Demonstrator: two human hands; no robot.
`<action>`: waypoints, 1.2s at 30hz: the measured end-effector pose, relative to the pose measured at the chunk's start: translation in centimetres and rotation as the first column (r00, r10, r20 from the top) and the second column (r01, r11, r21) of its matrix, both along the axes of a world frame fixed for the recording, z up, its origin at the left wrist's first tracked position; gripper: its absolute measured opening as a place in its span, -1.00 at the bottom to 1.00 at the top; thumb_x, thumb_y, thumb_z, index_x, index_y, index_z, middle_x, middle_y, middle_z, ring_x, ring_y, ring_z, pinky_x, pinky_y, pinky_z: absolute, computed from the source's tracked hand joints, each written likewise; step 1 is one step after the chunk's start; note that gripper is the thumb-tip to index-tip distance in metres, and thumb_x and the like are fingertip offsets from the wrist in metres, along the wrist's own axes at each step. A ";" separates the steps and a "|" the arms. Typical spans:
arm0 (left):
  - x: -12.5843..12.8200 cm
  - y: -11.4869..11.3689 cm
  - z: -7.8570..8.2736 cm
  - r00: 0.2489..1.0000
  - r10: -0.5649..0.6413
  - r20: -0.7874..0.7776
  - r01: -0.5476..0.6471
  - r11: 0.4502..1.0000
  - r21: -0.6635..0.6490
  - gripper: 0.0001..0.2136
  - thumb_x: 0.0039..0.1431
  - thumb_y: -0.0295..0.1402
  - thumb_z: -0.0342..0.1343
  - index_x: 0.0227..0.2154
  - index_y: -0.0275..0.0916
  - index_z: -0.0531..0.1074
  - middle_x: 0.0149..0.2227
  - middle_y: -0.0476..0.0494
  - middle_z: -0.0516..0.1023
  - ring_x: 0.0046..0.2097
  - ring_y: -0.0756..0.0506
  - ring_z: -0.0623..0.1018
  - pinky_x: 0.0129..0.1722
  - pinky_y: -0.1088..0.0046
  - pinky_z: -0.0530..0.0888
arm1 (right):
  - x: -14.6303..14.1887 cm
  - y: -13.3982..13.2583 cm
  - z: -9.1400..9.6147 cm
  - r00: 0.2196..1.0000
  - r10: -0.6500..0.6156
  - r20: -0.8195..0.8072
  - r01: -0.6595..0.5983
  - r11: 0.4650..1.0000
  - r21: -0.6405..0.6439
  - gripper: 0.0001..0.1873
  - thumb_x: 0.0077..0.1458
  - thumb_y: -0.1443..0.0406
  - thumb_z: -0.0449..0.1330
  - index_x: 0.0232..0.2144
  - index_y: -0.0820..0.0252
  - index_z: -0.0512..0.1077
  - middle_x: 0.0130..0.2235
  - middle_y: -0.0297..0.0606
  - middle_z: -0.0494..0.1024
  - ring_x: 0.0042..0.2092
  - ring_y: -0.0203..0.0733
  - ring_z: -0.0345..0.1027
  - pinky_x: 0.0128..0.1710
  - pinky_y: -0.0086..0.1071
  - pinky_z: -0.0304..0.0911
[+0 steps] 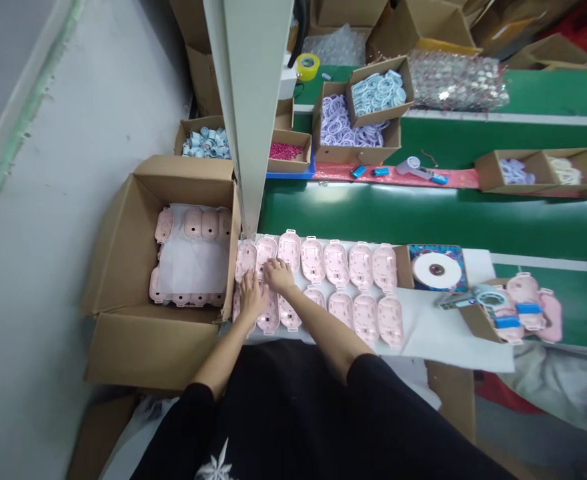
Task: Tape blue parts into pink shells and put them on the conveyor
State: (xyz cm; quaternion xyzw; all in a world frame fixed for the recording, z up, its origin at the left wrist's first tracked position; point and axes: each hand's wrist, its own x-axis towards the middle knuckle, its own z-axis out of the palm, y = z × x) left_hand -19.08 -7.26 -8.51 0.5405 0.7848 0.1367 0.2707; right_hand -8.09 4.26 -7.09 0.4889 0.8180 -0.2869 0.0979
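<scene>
Several pink plastic shells [337, 264] lie in two rows on a white sheet [438, 330] at the table's near edge. My left hand [251, 295] lies flat on the leftmost shells, fingers stretched out. My right hand [279, 275] rests just beside it, fingers spread over a shell in the back row. Neither hand lifts anything.
An open cardboard box [123, 267] on the floor at the left holds more pink shells under white paper. A grey post [253, 113] stands behind my hands. A green belt [423, 217] runs behind, with boxes of blue and purple rings [358, 110], a tape roll [436, 270] and assembled pink parts [523, 310] at right.
</scene>
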 end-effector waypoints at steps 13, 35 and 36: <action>-1.1 3.6 -2.5 0.986 0.037 -0.165 -0.053 0.994 -0.092 -0.39 0.33 -0.32 -0.04 0.41 -0.35 0.11 0.47 -0.42 0.06 0.46 -0.39 0.02 0.40 -0.06 0.06 | 2.3 0.4 -1.4 0.995 -0.066 0.074 0.063 0.997 0.034 -0.50 0.32 0.30 -0.08 0.23 0.20 0.37 0.38 -0.04 0.27 0.36 0.09 0.02 0.39 0.09 -0.26; 12.3 -7.3 2.5 0.912 -0.401 0.085 0.384 0.908 0.166 -0.52 0.28 -0.24 0.03 0.26 -0.06 0.39 0.23 -0.35 0.40 0.31 -0.37 0.34 0.33 -0.04 0.24 | 39.8 -11.6 -1.5 0.349 -0.922 -0.169 0.934 0.329 0.137 -0.45 0.21 0.20 -0.01 0.14 0.40 0.40 0.16 0.20 0.44 0.22 0.20 0.28 0.28 0.11 0.13; 13.9 -6.7 2.6 0.890 -0.450 0.072 0.430 0.882 0.195 -0.54 0.29 -0.26 0.03 0.23 -0.09 0.41 0.21 -0.35 0.43 0.28 -0.36 0.37 0.31 -0.04 0.27 | 42.0 -10.6 -2.1 0.255 -0.948 -0.190 0.966 0.239 0.103 -0.43 0.18 0.19 0.02 0.15 0.39 0.39 0.16 0.20 0.44 0.22 0.19 0.29 0.29 0.09 0.12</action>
